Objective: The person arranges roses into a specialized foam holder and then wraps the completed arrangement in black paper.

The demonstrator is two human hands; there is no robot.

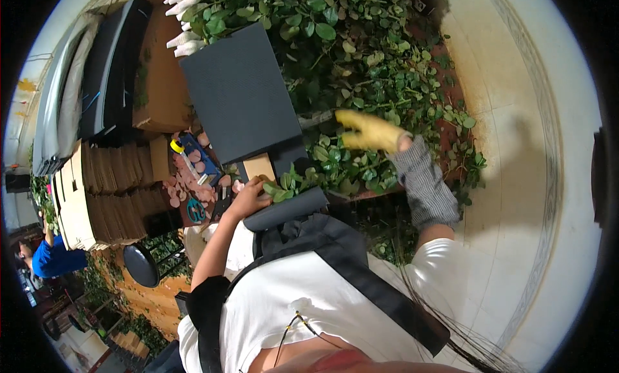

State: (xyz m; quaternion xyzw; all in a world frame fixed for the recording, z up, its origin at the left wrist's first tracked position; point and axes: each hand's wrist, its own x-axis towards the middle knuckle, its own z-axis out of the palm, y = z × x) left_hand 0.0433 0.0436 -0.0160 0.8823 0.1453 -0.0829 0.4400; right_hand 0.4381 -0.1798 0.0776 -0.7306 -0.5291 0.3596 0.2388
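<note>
My bare left hand [248, 199] lies with bent fingers on the left end of a rolled dark grey sheet [287, 210]. Green leaves [291, 183] stick out above the roll, next to the fingertips; whatever is inside it stays hidden. Over the leafy stems [361, 70] heaped on the table, my right hand [371, 131], in a yellow glove, has its fingers stretched out and apart. A grey striped sleeve covers that forearm. Beyond my left hand lie flat dark grey sheets [242, 92], with a tan piece of cardboard [258, 167] at their near edge.
Left of my hand are teal-handled scissors [196, 210], pink petals [198, 191] and a blue tray [201, 155]. Folded cardboard [116, 199] is stacked further left. White-sleeved flower heads [187, 4] stick out at the far edge. A black stool [142, 265] and a person in blue [58, 257] are at left.
</note>
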